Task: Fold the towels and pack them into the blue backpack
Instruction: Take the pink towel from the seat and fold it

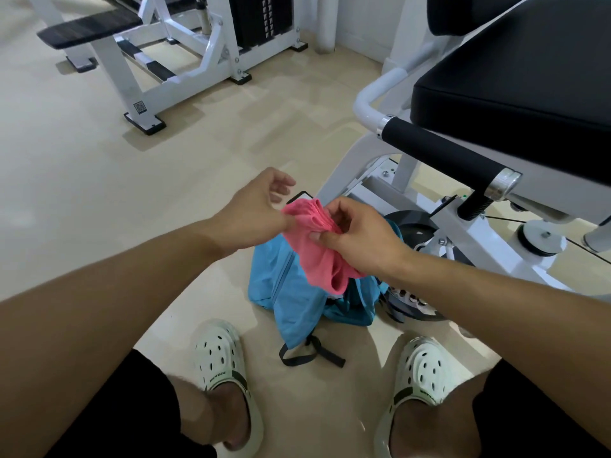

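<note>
Floor [99, 180]: pale beige, smooth, faintly glossy. Blue backpack [291, 292] slumped on it, centre frame, black strap [310, 355] trailing out toward the viewer. White perforated clogs planted either side of the bag: left clog [224, 368], right clog [420, 371]. White weight-machine frame [172, 77] stands far left on black foot pads. Second machine's white base [469, 233] just right of the bag, possibly touching it; contact hidden.
</note>
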The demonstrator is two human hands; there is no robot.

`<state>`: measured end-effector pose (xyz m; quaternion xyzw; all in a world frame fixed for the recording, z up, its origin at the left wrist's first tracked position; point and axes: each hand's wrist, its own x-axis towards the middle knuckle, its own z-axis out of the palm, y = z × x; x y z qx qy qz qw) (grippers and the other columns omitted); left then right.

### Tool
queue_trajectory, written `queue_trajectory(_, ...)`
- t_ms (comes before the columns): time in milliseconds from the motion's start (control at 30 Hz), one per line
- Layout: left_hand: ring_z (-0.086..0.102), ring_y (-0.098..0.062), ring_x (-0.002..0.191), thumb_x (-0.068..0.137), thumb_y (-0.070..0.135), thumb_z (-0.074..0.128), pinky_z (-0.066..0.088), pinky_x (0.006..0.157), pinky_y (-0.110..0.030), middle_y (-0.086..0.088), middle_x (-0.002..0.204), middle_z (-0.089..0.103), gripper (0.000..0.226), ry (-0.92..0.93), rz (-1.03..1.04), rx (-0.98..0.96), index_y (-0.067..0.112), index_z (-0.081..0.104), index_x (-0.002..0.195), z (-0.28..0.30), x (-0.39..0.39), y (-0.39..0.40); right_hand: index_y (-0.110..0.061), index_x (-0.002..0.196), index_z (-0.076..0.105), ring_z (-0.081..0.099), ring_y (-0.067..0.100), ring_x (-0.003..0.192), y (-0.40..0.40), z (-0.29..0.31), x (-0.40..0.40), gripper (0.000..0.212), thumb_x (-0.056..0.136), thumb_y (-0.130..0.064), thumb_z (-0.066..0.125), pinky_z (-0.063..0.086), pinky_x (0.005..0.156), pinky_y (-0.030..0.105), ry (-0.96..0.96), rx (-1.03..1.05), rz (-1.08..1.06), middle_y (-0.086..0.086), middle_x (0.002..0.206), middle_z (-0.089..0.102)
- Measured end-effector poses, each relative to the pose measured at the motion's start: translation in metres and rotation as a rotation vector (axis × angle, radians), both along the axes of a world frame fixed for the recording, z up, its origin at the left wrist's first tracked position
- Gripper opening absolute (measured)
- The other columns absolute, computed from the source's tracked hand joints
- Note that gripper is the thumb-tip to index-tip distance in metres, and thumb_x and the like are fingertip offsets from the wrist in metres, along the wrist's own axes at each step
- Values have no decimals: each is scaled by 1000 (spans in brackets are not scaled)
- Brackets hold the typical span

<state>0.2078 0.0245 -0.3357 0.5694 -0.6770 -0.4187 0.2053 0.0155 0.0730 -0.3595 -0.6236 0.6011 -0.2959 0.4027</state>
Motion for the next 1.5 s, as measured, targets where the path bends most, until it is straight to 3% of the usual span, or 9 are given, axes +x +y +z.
queue_trajectory(100,50,-4,121,69,29,91,40,94,-16,15,132,54,78,-231,-361,-97,29,53,138,0,7,-1,-13,94,65,71,22,88,-7,9,-9,18,85,-14,80,58,87,47,-44,73,166,6,94,72)
queue_trajectory(200,63,-19,83,73,42,89,50,75,-39,-2,90,69,39,-193,-374,-78,16,68,94,-5,7,-1,-7,101,66,71,31,97,-11,14,-18,28,83,-18,83,59,89,48,-79,160,257,11,103,72)
queue_trajectory(300,51,-11,65,79,40,84,42,62,-29,-8,71,61,37,-79,-385,-84,9,64,78,-5,6,-4,-14,109,65,71,28,100,-15,17,-26,38,80,-29,86,59,90,47,-64,211,273,7,110,72)
queue_trajectory(500,63,-9,84,100,28,63,49,80,-29,0,92,72,12,145,-324,129,18,69,95,-6,14,-7,-23,115,65,69,10,91,-19,16,-36,46,77,-33,88,56,77,24,297,154,462,-11,103,71)
queue_trajectory(767,56,-10,82,108,37,41,45,82,-29,0,90,61,42,105,-133,89,0,59,98,-9,7,-4,-11,119,67,73,29,102,-21,16,-39,46,77,-16,87,60,92,45,-43,279,386,11,111,75)
queue_trajectory(900,46,-12,72,109,34,35,36,68,-17,2,76,49,38,-127,-117,-139,11,46,81,-8,3,-8,-10,118,63,73,25,102,-21,21,-42,45,79,4,80,61,87,33,-163,416,421,16,114,74)
queue_trajectory(1200,61,-17,88,106,41,44,45,73,-21,1,91,65,34,-148,-149,-129,12,63,105,-10,-5,-6,-9,115,64,73,20,91,-12,15,-23,26,91,-17,74,61,76,29,-310,347,135,12,108,75)
queue_trajectory(1367,58,-25,121,78,86,48,44,108,-42,-4,133,59,88,58,272,297,21,50,138,-21,10,-17,-18,108,63,72,20,84,-15,18,-17,14,96,-19,69,59,72,35,-405,261,-48,2,95,77)
queue_trajectory(1500,59,-28,118,73,92,45,46,107,-39,-10,132,61,111,211,232,720,2,52,139,-35,8,-3,-16,121,61,72,18,84,-20,25,-22,26,97,-21,68,58,60,31,-577,241,-169,7,109,74)
